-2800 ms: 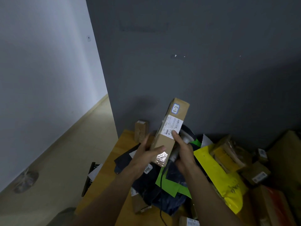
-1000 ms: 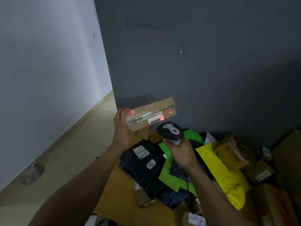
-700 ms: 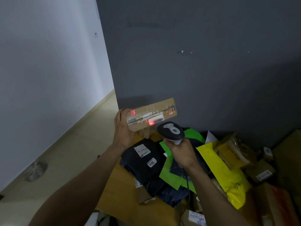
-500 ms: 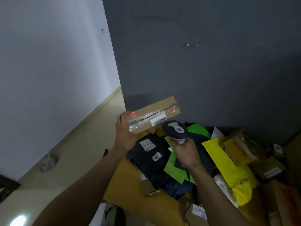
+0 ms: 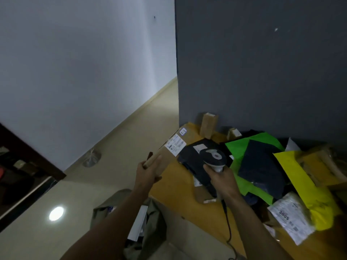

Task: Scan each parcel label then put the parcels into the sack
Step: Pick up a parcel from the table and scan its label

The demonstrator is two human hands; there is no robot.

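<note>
Over the desk (image 5: 180,196) edge your left hand (image 5: 148,173) grips the stiff, probably light carton (image 5: 169,152) by its near end, and your right hand (image 5: 221,180) clasps the scanner (image 5: 214,158)

A long brown cardboard parcel (image 5: 166,152), white label up, juts over the worktop's (image 5: 180,196) left edge, its near end gripped by the left hand (image 5: 148,173). The khaki sack (image 5: 101,214) gapes on the floor below. A black mailer (image 5: 191,158), a green mailer (image 5: 242,145) and a yellow mailer (image 5: 304,184) lie heaped towards the worktop's far right.
</note>
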